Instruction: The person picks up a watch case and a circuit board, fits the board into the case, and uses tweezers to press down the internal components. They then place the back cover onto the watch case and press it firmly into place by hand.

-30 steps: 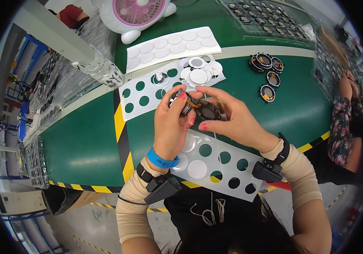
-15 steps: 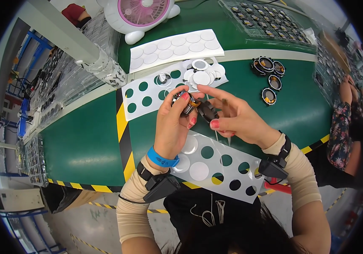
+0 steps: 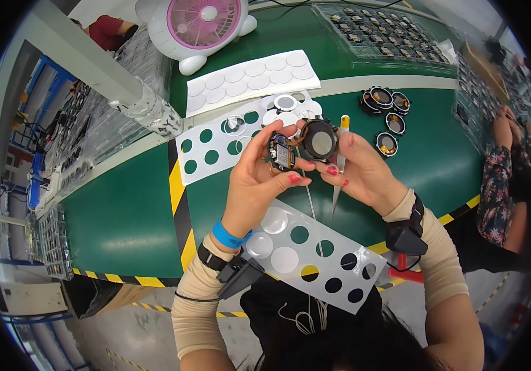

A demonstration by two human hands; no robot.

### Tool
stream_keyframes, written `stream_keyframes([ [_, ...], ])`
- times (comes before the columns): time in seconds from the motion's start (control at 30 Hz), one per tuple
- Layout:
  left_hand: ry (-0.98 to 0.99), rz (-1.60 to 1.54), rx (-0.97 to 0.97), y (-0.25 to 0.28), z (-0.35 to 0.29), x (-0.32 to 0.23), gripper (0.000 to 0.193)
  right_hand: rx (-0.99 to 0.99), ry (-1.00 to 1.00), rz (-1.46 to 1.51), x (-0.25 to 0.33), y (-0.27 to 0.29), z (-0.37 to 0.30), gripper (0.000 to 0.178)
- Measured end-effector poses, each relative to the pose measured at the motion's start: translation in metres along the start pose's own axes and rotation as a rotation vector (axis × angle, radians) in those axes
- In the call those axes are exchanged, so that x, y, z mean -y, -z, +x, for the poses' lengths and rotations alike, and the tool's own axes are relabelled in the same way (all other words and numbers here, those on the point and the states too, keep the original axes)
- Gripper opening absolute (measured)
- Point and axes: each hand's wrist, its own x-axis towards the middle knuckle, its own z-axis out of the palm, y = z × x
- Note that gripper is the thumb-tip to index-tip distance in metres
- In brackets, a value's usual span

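Mid-assembly, above green bench (image 3: 123,216): left hand (image 3: 259,179) pinched small circuit module (image 3: 281,154), right hand (image 3: 358,173) gripped round black housing (image 3: 318,140) plus tweezers (image 3: 339,179). Not yet joined; several sticker discs (image 3: 274,221) remained.

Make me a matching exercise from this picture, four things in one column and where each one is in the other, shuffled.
Things:
1. pink desk fan
2. tweezers
3. small circuit board
4. round black parts

Places:
A. in the left hand
B. in a cluster on the green table, right of the hands
C. at the far edge of the table
D. in the right hand, beside a round disc

Pairs: 1-C, 2-D, 3-A, 4-B
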Motion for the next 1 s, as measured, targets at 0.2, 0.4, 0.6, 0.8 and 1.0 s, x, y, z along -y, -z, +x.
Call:
stream_keyframes([
  [0.2,-0.111,0.142,-0.006,-0.003,-0.002,0.005,0.068,-0.024,0.011,-0.156,-0.001,-0.001,0.001,0.046],
  [0.4,-0.216,0.438,-0.02,-0.008,-0.007,0.01,0.065,-0.059,0.063,-0.291,-0.002,-0.011,0.0,0.05],
  [0.6,-0.395,0.685,-0.061,-0.006,-0.009,0.015,0.056,-0.036,0.058,-0.332,-0.004,-0.006,0.0,0.057],
  [0.8,-0.4,0.765,-0.08,-0.01,-0.009,0.013,0.055,-0.019,0.032,-0.3,-0.005,-0.003,0.001,0.057],
  [1.0,-0.439,0.952,-0.063,-0.006,-0.008,0.007,0.056,-0.019,0.079,-0.262,-0.006,-0.006,0.002,0.056],
])
